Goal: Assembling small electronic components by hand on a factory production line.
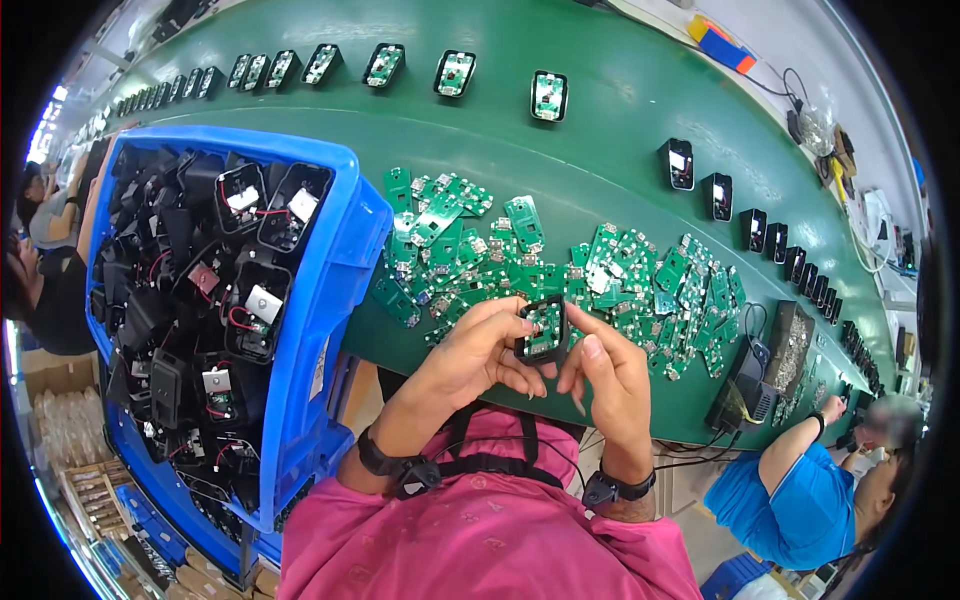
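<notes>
My left hand (pixel 475 352) is closed around a small black plastic housing (pixel 560 335) and holds it tilted in front of my chest. A green circuit board (pixel 541 328) sits inside the housing, with my left thumb at its edge. My right hand (pixel 612 375) is close against the right side of the housing, thumb and forefinger apart. Its forefinger reaches the upper edge; whether it presses there I cannot tell. Just beyond both hands, a heap of loose green circuit boards (pixel 440 225) spreads across the green table (pixel 470 145).
At left stands a blue bin (pixel 350 215) full of black housings (pixel 285 215) with wired parts. Housings with boards (pixel 549 96) line the table's far side. Others (pixel 678 163) run down the right. A black device (pixel 745 390) stands near a person in blue (pixel 800 510).
</notes>
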`<action>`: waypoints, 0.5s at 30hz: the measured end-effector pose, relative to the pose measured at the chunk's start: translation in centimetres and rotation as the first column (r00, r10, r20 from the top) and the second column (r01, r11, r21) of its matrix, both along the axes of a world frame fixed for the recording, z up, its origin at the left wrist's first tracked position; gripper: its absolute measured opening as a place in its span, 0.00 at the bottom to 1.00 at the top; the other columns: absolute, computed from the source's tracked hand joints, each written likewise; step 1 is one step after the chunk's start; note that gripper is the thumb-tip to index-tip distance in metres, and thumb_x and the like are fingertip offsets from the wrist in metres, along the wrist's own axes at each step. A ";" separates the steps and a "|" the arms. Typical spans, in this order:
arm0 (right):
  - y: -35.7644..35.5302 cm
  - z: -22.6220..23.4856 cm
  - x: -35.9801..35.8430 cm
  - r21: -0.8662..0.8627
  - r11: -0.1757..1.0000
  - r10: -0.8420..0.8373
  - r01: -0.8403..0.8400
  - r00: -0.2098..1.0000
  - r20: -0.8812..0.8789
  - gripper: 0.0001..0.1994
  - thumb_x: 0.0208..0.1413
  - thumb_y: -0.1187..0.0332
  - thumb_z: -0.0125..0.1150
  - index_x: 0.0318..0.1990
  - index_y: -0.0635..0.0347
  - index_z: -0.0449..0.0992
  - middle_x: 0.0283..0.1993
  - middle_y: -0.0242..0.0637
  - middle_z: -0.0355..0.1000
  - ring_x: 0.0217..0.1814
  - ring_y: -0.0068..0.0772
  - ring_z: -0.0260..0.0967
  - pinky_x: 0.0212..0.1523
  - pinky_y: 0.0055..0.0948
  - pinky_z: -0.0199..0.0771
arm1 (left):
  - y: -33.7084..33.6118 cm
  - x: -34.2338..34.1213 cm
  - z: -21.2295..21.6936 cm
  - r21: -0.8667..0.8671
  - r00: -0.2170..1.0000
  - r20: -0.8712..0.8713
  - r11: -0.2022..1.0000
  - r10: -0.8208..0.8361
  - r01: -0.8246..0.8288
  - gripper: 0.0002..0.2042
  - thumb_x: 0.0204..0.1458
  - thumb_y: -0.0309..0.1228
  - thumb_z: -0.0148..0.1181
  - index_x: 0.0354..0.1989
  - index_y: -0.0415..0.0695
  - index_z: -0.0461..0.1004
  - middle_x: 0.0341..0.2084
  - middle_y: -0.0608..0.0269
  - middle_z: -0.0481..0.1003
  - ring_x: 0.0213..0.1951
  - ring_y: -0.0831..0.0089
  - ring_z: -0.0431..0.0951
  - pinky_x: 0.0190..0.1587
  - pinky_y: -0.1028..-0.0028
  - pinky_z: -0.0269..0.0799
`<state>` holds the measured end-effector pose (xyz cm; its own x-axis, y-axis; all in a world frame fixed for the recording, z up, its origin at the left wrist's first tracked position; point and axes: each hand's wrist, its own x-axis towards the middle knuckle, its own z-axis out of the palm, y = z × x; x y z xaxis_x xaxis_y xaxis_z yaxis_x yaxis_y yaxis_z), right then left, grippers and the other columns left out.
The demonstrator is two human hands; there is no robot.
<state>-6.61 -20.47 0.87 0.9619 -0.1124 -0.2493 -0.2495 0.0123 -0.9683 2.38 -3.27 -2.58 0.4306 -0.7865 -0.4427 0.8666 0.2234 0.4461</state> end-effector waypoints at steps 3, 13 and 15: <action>0.1 0.1 0.1 -0.013 1.000 -0.003 0.003 1.000 -0.009 0.24 0.68 0.61 0.42 0.59 0.76 0.67 0.22 0.33 0.69 0.22 0.22 0.67 0.19 0.20 0.63 | 0.2 -0.1 -0.1 -0.024 1.000 -0.018 1.000 -0.010 0.010 0.12 0.59 0.29 0.48 0.47 0.36 0.66 0.30 0.50 0.77 0.25 0.62 0.82 0.25 0.73 0.81; 1.6 0.5 0.5 -0.461 0.885 -0.014 0.061 0.995 0.103 0.19 0.60 0.74 0.51 0.59 0.64 0.71 0.24 0.35 0.71 0.23 0.21 0.67 0.25 0.24 0.66 | -0.6 -2.2 0.9 0.325 0.733 0.678 0.915 -0.051 -0.237 0.17 0.54 0.19 0.55 0.53 0.35 0.65 0.26 0.63 0.74 0.26 0.86 0.71 0.28 0.81 0.69; 1.7 0.5 0.5 -0.491 0.869 -0.005 0.050 0.996 0.093 0.19 0.60 0.74 0.52 0.59 0.64 0.71 0.25 0.38 0.70 0.23 0.21 0.66 0.26 0.25 0.67 | -0.7 -2.5 1.2 0.324 0.742 0.670 0.913 -0.036 -0.248 0.17 0.54 0.20 0.56 0.53 0.35 0.67 0.27 0.65 0.73 0.27 0.88 0.70 0.28 0.81 0.67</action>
